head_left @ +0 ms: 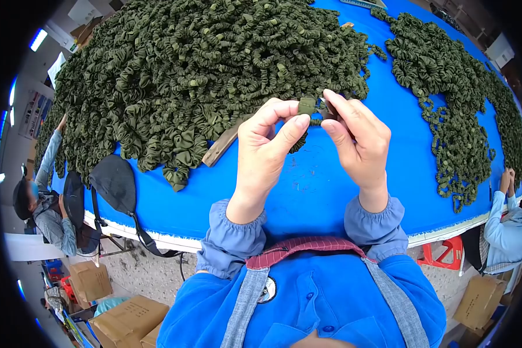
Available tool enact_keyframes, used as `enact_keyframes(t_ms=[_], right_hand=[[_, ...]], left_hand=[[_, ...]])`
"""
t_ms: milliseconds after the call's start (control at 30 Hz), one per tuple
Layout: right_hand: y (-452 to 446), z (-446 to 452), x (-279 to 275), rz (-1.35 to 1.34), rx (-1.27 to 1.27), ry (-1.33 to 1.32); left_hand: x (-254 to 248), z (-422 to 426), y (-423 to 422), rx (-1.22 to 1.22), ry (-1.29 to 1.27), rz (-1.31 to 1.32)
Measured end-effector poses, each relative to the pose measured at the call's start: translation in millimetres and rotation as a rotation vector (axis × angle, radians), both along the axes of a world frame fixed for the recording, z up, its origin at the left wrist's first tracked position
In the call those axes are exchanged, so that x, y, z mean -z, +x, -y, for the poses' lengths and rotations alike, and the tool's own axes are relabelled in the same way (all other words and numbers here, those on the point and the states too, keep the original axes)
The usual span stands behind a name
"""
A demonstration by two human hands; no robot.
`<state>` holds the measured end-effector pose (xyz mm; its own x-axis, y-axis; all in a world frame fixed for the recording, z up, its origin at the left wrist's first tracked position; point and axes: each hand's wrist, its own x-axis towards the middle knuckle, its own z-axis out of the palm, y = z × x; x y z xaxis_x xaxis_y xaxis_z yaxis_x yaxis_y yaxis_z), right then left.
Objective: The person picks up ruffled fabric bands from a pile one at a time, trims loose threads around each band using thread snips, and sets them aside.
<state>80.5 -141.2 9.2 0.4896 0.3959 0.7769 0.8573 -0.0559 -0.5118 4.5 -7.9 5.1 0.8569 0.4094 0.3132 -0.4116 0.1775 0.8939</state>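
Note:
My left hand (267, 136) pinches a dark green gathered fabric scrunchie (307, 105) between thumb and forefinger, raised over the blue table. Close on its right, my right hand (358, 136) has thumb and forefinger bent toward each other at the scrunchie. A small dark thing (330, 109) shows between those right fingers; its kind is unclear. Just behind my hands lies a large heap of similar green scrunchies (214, 64). A wooden strip (221, 145) rests at the heap's front edge, left of my left wrist.
Another scrunchie pile (446, 104) spreads along the right of the blue table cover (307, 191). A black bag (115, 182) with a strap lies at the left edge. Co-workers (52, 209) (507, 226) sit at both sides. Cardboard boxes (127, 319) and a red stool (443, 252) stand below.

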Motion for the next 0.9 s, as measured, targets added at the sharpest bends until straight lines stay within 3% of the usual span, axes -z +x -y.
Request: enact_keyframes(t_ms=[467,633,767,900], right_hand=[[6,2,7,0.147,0.052,-0.051],[-1,7,-3,-0.127,0.114,-0.02],[1,0,-3,-0.724,-0.216,0.472],[3,-1,2,-0.896,-0.456,0.363]], left_hand=[[3,-2,2,0.019,0.101,0.014],[0,-1,0,0.025,0.09,0.004],[-5,0,-3,0.087,-0.024,-0.049],[-1,1,-2,0.169,-0.075,-0.022]])
